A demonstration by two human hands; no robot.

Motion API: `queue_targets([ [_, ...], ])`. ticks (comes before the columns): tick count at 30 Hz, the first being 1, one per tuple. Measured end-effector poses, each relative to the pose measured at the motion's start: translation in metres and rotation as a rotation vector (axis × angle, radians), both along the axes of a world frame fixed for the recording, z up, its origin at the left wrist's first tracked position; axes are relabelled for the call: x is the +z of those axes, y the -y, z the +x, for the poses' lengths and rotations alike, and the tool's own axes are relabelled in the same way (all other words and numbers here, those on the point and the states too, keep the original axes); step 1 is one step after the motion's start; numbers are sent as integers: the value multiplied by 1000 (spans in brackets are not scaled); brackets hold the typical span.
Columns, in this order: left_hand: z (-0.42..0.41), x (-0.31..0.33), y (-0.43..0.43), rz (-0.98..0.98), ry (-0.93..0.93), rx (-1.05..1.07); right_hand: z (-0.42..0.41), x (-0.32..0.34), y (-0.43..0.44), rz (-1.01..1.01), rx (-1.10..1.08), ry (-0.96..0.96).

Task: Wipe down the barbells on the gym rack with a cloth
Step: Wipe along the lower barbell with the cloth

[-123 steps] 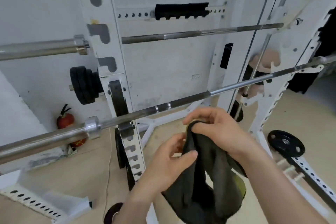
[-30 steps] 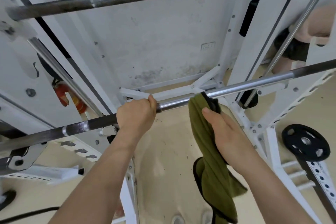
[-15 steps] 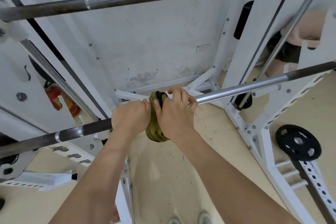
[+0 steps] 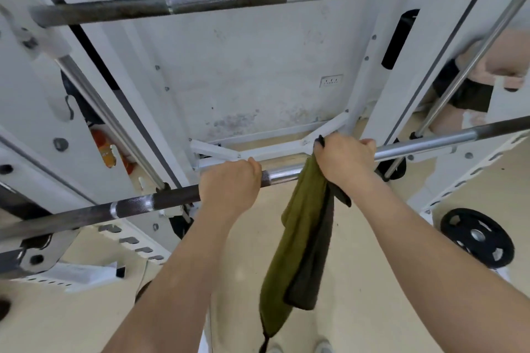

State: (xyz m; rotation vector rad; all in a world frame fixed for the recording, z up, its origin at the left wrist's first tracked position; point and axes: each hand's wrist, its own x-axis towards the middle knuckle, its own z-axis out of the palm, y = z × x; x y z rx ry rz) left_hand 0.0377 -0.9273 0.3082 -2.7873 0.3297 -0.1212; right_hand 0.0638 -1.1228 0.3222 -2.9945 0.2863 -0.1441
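The lower barbell [image 4: 424, 143] slants across the white rack from lower left to upper right. My left hand [image 4: 229, 186] is closed bare around its shaft near the middle. To its right, my right hand [image 4: 344, 160] clamps an olive-green and dark grey cloth [image 4: 298, 243] around the same bar. The cloth's loose end hangs down toward the floor. A bare, shiny stretch of bar shows between my two hands. A second barbell [image 4: 229, 0], darker and rusty in places, runs across the top.
White rack uprights [image 4: 381, 71] stand left and right, with angled steel guide rods [image 4: 114, 123]. A black weight plate [image 4: 477, 236] sits on the floor at right. An orange-red object [image 4: 107, 152] shows behind the left upright. Another person's legs [image 4: 470, 94] appear at far right.
My right hand has slid the cloth to the right along the lower bar, away from my left hand. The cloth's tail, bunched half a second ago, now hangs loose.
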Motion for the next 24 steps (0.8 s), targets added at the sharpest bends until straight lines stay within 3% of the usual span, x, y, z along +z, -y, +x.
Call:
queue_targets([
  [3,-5,4,3,-119,-32,86,-17,-15,-61,65,241,90],
  [5,1,-3,2,-228,58,-24,-27,-22,-89,144,331,137],
  [6,-1,2,-1,-255,8,-72,-26,-21,-87,109,347,160],
  [7,-5,11,3,-209,-115,33,-24,-19,-72,49,350,156],
  [9,-9,3,4,-322,-120,66,-16,-16,-26,-47,280,122],
  [12,-8,9,8,-490,61,118,-5,-9,53,-89,21,32],
  [14,-5,5,21,-649,163,62,-2,-6,64,-105,-14,-19],
  [17,-22,11,61,-703,166,-141,-2,-7,18,-112,160,-56],
  [21,-34,-1,67,-857,147,40,-5,-13,-38,-139,431,-13],
  [24,-37,-6,55,-750,216,71,-5,-13,-41,-74,483,45],
])
